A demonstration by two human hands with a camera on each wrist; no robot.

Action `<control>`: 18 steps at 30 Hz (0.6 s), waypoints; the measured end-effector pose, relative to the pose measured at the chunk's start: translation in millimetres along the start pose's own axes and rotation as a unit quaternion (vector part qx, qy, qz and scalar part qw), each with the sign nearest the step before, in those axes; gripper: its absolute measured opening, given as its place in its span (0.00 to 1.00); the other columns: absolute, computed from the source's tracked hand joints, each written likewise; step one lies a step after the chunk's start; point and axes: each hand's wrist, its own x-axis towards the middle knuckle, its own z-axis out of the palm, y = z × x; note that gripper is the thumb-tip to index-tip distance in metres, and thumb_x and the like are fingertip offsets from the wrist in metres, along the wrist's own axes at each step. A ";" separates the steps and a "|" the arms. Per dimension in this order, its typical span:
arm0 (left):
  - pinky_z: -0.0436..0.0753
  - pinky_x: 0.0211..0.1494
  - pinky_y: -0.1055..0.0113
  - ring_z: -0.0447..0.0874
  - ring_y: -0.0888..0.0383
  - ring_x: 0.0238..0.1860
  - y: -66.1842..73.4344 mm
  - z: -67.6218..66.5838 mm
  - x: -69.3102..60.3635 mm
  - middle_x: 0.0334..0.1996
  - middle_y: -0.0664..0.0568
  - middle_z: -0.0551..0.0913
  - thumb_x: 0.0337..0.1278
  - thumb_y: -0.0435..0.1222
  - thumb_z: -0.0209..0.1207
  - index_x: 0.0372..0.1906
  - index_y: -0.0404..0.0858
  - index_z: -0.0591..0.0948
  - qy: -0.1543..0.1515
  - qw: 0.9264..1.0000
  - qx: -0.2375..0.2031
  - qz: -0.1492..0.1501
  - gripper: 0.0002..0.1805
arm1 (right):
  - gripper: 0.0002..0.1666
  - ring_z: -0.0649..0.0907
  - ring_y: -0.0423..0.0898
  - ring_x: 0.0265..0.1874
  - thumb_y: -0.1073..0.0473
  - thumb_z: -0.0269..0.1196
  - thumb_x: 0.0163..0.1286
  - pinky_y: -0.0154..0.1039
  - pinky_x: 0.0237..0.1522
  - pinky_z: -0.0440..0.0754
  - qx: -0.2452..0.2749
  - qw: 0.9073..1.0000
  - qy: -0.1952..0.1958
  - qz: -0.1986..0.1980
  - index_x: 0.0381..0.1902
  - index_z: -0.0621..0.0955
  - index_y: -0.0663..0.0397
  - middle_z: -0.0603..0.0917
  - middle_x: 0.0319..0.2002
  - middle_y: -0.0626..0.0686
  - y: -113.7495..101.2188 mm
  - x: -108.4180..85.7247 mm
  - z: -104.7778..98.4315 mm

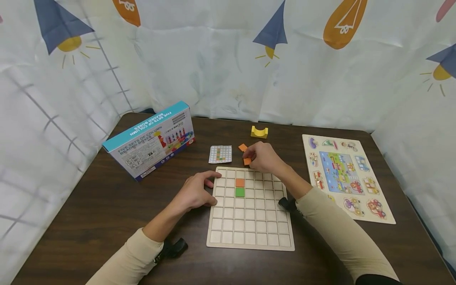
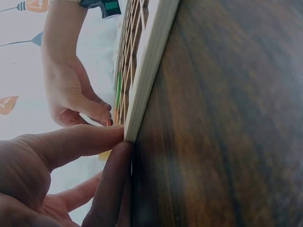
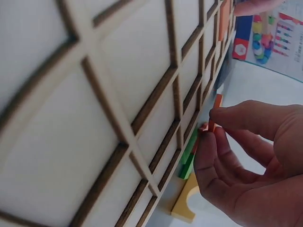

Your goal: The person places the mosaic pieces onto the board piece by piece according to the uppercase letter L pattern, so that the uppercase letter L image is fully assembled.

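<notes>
A pale wooden grid board (image 1: 249, 225) lies on the table with an orange tile (image 1: 240, 183) and a green tile (image 1: 240, 192) set in neighbouring cells of one column. My left hand (image 1: 197, 190) holds the board's left edge near its far corner, thumb and fingertips against the rim. Just beyond the far edge, my right hand (image 1: 263, 157) pinches a thin orange tile (image 3: 218, 101) between thumb and fingers. Another loose orange tile (image 1: 243, 147) lies beside that hand. Green pieces (image 3: 187, 165) show behind the board in the right wrist view; the right hand hides them in the head view.
A small pattern card (image 1: 220, 154) lies past the board's far left corner. A yellow arch block (image 1: 259, 132) stands near the table's back edge. To the left is a cardboard box (image 1: 153, 138); at right lies a picture puzzle board (image 1: 374, 182).
</notes>
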 end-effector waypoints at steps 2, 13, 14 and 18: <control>0.78 0.36 0.62 0.72 0.45 0.51 0.0 0.3 0.1 0.49 0.45 0.81 0.38 0.25 0.79 0.66 0.50 0.81 0.001 1.000 -0.001 0.001 0.43 | 0.18 0.86 0.51 0.46 0.73 0.66 0.61 0.44 0.47 0.86 0.006 1.000 0.002 0.004 0.47 0.89 0.56 0.89 0.45 0.54 -0.3 -1.9 -0.3; 0.80 0.32 0.63 0.74 0.46 0.49 0.5 -0.7 -0.6 0.50 0.44 0.81 0.38 0.24 0.78 0.66 0.49 0.81 -0.005 1.000 -0.009 0.002 0.43 | 0.16 0.84 0.48 0.43 0.72 0.69 0.61 0.42 0.45 0.84 0.032 0.999 0.011 0.027 0.46 0.89 0.55 0.89 0.43 0.52 -5.7 -20.1 -0.2; 0.80 0.32 0.63 0.74 0.46 0.49 0.6 -0.7 -0.6 0.50 0.44 0.81 0.38 0.24 0.78 0.66 0.49 0.81 -0.005 1.000 -0.010 0.002 0.43 | 0.16 0.84 0.48 0.43 0.72 0.68 0.61 0.42 0.45 0.84 0.034 0.999 0.012 0.028 0.46 0.89 0.54 0.89 0.43 0.52 -6.0 -22.0 -0.2; 0.80 0.32 0.63 0.74 0.46 0.49 1.0 -0.9 -0.9 0.50 0.44 0.81 0.38 0.24 0.78 0.66 0.49 0.80 -0.005 1.000 -0.007 0.003 0.43 | 0.16 0.83 0.48 0.42 0.72 0.70 0.61 0.42 0.45 0.83 0.045 0.998 0.017 0.032 0.45 0.89 0.53 0.89 0.43 0.50 -7.7 -29.2 0.1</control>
